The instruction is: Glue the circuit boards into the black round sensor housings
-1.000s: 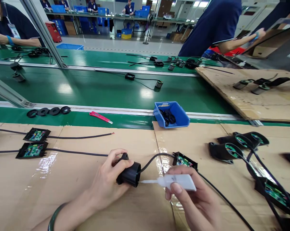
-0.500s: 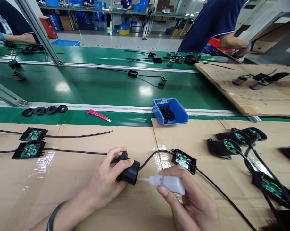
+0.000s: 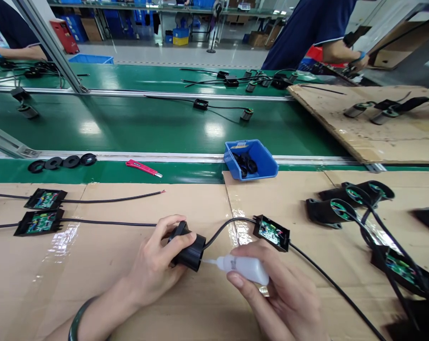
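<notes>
My left hand (image 3: pixel 160 260) is closed around a black cylindrical housing (image 3: pixel 189 251), which lies tilted with its end facing right. A black cable (image 3: pixel 221 231) runs from that end to an open black case with a green circuit board (image 3: pixel 272 232). Between the fingers and thumb of my right hand (image 3: pixel 281 289) is a white squeeze bottle (image 3: pixel 244 269). Its thin nozzle points left and meets the rim of the housing's end; whether it touches cannot be made out. What is inside the housing is hidden from this angle.
Two more cased circuit boards (image 3: pixel 40 222) with cables lie left on the cardboard (image 3: pixel 104 265). Several black housings (image 3: pixel 333 211) stand at right. Behind are a blue bin (image 3: pixel 267 168) of black rings, a red utility knife (image 3: pixel 143 167), loose black rings (image 3: pixel 71 162) and a green conveyor (image 3: pixel 146 128). Co-workers stand beyond.
The bottle's nozzle has moved slightly left, closer to the housing's rim. On the conveyor, the small cased board with its motor has shifted right. The whole view has tilted a little.
</notes>
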### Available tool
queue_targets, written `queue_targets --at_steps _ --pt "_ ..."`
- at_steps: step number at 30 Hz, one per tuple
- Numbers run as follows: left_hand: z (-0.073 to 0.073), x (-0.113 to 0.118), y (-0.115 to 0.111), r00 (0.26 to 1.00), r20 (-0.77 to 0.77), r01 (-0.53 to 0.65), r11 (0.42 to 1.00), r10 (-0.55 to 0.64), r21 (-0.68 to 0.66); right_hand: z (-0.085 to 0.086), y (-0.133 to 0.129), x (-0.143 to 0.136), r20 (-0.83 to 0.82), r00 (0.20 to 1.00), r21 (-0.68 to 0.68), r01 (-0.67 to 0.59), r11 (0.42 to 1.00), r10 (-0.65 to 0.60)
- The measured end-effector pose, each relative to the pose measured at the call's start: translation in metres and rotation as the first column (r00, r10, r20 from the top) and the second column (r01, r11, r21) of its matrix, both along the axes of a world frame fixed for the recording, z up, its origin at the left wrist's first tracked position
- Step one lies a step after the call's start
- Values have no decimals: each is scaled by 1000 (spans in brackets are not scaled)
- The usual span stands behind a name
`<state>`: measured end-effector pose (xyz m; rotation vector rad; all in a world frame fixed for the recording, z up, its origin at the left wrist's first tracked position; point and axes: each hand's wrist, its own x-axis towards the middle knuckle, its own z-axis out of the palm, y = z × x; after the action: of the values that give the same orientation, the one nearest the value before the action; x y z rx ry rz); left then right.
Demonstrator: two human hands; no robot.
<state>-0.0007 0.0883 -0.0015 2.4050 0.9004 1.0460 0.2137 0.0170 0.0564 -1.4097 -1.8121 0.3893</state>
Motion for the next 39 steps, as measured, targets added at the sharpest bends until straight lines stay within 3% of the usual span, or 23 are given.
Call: queue_targets --at_steps 27,31,34,37,39 --pt "-2 -1 0 1000 -14 19 1000 -19 -15 -1 -3 -6 51 999 70 1 998 -5" --pt "-3 -2 0 1000 -13 19 1000 -19 -17 -1 -8 -5 -63 998 7 -5 1000 6" --pt "-3 0 0 1000 28 1 998 0 -58 -4 -12 -3 -215 973 -46 74 996 -82" --pt "-1 6 -3 987 142 -33 963 74 -269 -13 -14 -4 -498 846 -101 164 981 -192" --pt "0 12 -5 956 251 1 856 151 -517 -21 -12 -7 -675 713 -99 169 981 -191"
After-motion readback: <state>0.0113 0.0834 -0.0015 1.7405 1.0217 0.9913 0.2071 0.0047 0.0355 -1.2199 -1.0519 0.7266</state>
